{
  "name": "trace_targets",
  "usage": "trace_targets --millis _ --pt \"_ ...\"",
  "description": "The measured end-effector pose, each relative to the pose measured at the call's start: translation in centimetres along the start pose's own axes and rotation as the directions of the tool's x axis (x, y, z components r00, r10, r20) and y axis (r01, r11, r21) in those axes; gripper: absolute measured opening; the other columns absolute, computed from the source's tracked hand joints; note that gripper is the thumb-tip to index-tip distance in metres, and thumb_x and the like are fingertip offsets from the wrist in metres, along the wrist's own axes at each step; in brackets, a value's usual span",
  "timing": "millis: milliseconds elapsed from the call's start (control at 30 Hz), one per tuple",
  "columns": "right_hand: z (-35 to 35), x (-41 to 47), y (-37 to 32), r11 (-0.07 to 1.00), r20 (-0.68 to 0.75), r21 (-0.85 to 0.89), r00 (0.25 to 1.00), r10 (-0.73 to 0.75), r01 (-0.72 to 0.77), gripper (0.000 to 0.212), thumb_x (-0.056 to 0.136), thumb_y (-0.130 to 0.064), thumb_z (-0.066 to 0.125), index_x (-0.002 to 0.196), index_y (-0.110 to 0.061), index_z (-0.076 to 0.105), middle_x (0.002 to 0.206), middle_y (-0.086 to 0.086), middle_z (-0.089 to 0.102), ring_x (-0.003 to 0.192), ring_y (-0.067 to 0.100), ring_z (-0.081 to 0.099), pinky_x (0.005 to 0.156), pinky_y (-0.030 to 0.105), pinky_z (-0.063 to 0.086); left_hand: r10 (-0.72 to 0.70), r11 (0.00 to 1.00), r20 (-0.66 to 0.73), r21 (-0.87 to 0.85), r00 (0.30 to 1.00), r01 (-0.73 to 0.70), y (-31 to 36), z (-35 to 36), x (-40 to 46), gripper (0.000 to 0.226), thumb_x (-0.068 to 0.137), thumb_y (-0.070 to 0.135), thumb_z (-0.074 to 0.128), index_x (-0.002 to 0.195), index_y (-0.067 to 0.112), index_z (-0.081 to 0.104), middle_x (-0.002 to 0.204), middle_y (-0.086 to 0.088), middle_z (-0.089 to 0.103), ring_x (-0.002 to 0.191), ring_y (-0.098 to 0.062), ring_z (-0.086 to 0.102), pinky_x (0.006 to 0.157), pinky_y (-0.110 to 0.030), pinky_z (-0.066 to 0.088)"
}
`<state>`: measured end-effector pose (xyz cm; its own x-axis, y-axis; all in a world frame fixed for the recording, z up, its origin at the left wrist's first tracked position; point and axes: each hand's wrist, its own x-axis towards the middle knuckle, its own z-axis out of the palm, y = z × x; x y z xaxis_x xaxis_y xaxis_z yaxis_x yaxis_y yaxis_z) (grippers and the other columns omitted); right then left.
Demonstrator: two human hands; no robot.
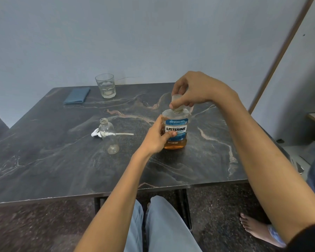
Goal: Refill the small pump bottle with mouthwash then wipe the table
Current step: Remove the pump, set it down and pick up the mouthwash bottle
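The mouthwash bottle [176,130] stands upright near the middle of the dark marbled desk [44,160], with amber liquid filling only its bottom part. The left hand [155,140] wraps around its labelled side, thumb on the front. The right hand [195,90] pinches the cap [177,101] from above; whether the cap is loosened is hard to tell. Left of it, well apart, the small bottle [109,136] stands open beside its pump [105,134], which lies flat. At the far edge sit 1 glass [105,85] and a folded blue cloth [76,95].
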<state>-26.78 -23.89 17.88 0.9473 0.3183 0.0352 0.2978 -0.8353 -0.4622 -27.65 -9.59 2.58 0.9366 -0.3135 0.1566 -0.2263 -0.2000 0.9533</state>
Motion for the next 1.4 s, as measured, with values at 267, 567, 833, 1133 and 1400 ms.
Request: trace_targets --millis 267,567,833,1133,1400 --pt "-0.5 -0.3 -1.4 0.986 0.179 -0.133 0.981 -0.073 0.097 0.033 0.069 -0.013 0.073 0.097 -0.029 0.067 0.107 -0.009 0.060 0.082 0.003 0.055 0.070 0.026 0.047 -0.036 0.999 0.005 -0.011 0.999 0.036 -0.1 -0.2 -0.2 0.047 0.089 0.007 0.059 0.129 0.020 0.038 0.133 -0.009 0.055 0.125 -0.023 0.051 0.107 -0.048 0.039" --pt "-0.5 0.5 -1.9 0.978 0.125 -0.204 0.992 -0.016 0.042 0.028 0.074 -0.042 0.072 0.097 -0.028 0.066 0.097 -0.002 0.066 0.074 0.013 0.064 0.057 0.024 0.048 -0.026 0.999 -0.007 -0.030 1.000 0.026 0.0 -0.2 -0.5 0.047 0.089 0.008 0.060 0.125 0.027 0.038 0.133 -0.007 0.055 0.125 -0.020 0.051 0.107 -0.046 0.039" --pt "-0.7 0.1 -2.5 0.955 0.217 -0.282 0.976 -0.028 0.090 0.037 0.072 -0.033 0.075 0.107 -0.035 0.064 0.116 -0.008 0.057 0.094 0.011 0.057 0.072 0.027 0.045 -0.036 0.999 -0.013 -0.041 0.999 0.035 0.0 -0.2 -0.6 0.047 0.089 0.009 0.060 0.125 0.028 0.037 0.134 -0.007 0.054 0.125 -0.020 0.051 0.107 -0.045 0.040" --pt "-0.6 0.5 -2.8 0.951 0.207 -0.285 0.977 -0.058 0.117 0.019 0.072 -0.020 0.075 0.083 -0.033 0.067 0.107 -0.007 0.059 0.085 0.014 0.061 0.063 0.025 0.045 -0.029 0.998 -0.012 -0.049 1.000 0.028 -0.2 -0.5 -0.5 0.045 0.088 0.007 0.060 0.125 0.023 0.040 0.129 -0.006 0.057 0.122 -0.020 0.053 0.106 -0.043 0.041" --pt "-1.1 0.5 -3.1 0.958 0.200 -0.194 0.964 -0.174 0.213 0.035 0.064 -0.003 0.072 0.084 -0.031 0.072 0.088 -0.010 0.065 0.081 0.010 0.058 0.068 0.029 0.049 -0.015 0.999 -0.028 -0.039 1.000 0.014 -0.6 -1.3 -0.8 0.045 0.088 0.007 0.060 0.125 0.024 0.040 0.126 -0.004 0.059 0.119 -0.016 0.055 0.104 -0.037 0.043"
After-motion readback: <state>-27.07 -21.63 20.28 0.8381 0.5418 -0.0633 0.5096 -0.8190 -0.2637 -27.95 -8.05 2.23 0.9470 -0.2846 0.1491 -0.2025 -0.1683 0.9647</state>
